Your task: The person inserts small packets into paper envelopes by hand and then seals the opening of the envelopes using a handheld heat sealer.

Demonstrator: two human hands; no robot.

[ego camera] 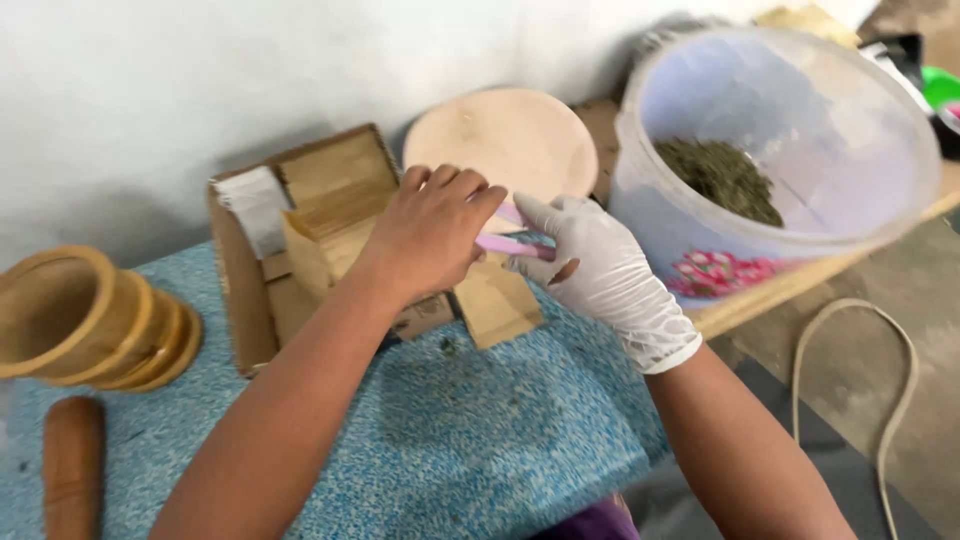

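My bare left hand (432, 232) and my right hand (600, 272), in a white glove, meet over a small brown paper bag (497, 303). Both grip a thin pink flat object (505, 243) between them; its far end is hidden by my fingers. The bag stands at the near edge of an open cardboard box (300, 240) that holds more brown paper bags. Just to the right is a large clear plastic tub (770, 150) with dried green herb (722, 178) at its bottom.
A blue speckled cloth (440, 440) covers the table. A wooden mortar (85, 318) lies on its side at the left with a wooden pestle (72, 465) below it. A round wooden board (512, 135) leans behind the box. A pale cord (895, 385) loops on the floor.
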